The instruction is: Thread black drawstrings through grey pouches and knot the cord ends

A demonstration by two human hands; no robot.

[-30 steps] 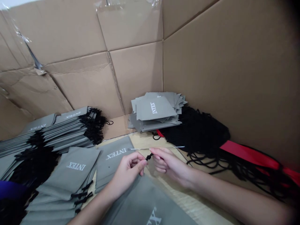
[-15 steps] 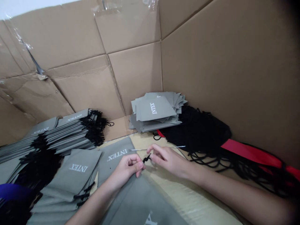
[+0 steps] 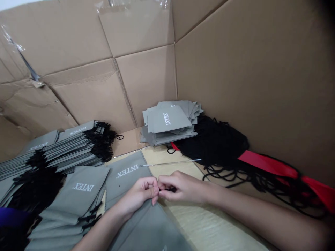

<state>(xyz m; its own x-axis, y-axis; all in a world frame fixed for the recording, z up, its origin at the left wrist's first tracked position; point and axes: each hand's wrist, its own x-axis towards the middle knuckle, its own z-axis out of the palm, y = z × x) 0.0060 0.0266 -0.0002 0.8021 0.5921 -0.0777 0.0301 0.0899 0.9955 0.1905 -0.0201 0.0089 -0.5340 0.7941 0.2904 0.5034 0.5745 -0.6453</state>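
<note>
My left hand [image 3: 144, 191] pinches the top corner of a large grey fabric pouch [image 3: 153, 226], where a black cord comes out. My right hand [image 3: 180, 187] is closed on that black cord [image 3: 171, 189], its fingertips meeting those of my left. Most of the cord is hidden inside the fingers. Just beyond both hands a thin metal needle-like tool [image 3: 170, 162] lies across, one end over a flat grey INTEX pouch [image 3: 125, 174].
At left are stacks of grey pouches [image 3: 70, 148] with black cord ends, and a nearer pile [image 3: 81, 188]. Loose grey pouches [image 3: 169, 120] sit at the back beside a heap of black cords [image 3: 217, 139] with a red strap [image 3: 267, 164]. Cardboard walls [image 3: 248, 76] enclose the back and right.
My right hand has come in to my left and closed over the black cord end, which showed between them before. The metal tool now lies clear of my fingers. The view shifted slightly.
</note>
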